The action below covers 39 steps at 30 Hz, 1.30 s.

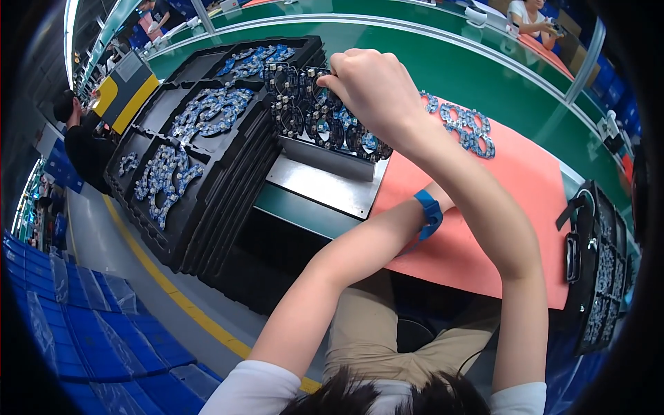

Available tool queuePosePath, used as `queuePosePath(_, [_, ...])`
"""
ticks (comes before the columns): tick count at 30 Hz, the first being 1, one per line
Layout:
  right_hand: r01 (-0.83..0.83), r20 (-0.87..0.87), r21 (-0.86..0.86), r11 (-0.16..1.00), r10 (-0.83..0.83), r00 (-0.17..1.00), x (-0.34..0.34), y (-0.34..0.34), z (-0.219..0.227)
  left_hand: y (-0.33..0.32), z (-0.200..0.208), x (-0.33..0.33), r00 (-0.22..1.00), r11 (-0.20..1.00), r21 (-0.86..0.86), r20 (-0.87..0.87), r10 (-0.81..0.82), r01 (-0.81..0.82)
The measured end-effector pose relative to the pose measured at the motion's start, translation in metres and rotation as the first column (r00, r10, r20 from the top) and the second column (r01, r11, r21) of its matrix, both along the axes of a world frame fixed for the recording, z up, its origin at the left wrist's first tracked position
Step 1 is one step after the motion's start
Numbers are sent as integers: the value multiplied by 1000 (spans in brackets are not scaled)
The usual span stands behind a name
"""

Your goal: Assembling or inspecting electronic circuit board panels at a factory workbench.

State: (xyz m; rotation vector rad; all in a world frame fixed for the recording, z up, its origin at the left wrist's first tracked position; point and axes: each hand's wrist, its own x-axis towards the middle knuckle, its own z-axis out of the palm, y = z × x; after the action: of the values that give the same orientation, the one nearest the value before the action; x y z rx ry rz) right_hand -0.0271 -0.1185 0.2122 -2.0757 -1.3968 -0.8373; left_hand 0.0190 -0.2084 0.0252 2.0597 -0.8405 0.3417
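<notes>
My right hand [373, 86] is closed on the upper edge of a dark circuit board panel [287, 114] with ring-shaped sections and many small parts. The panel is tilted up over a silver metal plate [325, 183] with a raised bar. My left arm wears a blue wrist strap [429, 211] and passes under my right forearm. Only a sliver of my left hand [443, 196] shows over the pink mat [512, 228]; its fingers are hidden. Several ring-shaped blue and white circuit boards [470, 128] lie on the mat beyond my right forearm.
Left of the plate rises a stack of black trays [235, 187], its top one holding circuit boards [211, 114]. A black rack of boards [602, 270] stands at the right. Blue bins [90, 325] sit at lower left. Other people work beyond the green bench [387, 41] and at far left.
</notes>
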Motion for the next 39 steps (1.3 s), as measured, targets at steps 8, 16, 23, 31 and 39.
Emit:
queuePosePath(8, [9, 86, 8, 1000, -10, 996, -2, 1, -3, 8, 28, -15, 1000, 991, 137, 16, -15, 13])
queuePosePath(16, [173, 126, -66, 983, -164, 978, 3, 3, -13, 7, 57, -25, 997, 896, 443, -72, 34, 1])
queuePosePath(23, [212, 223, -157, 965, -174, 959, -10, 9, 7, -3, -31, 15, 951, 978, 71, 260, 169, -194])
queuePosePath(31, [248, 182, -85, 965, -229, 956, 26, 9, -29, 8, 20, -21, 983, 999, -38, 181, 14, -7])
queuePosePath(39, [238, 131, -52, 970, -229, 964, 42, 8, -42, 10, 36, -27, 995, 996, -64, 76, -63, 68])
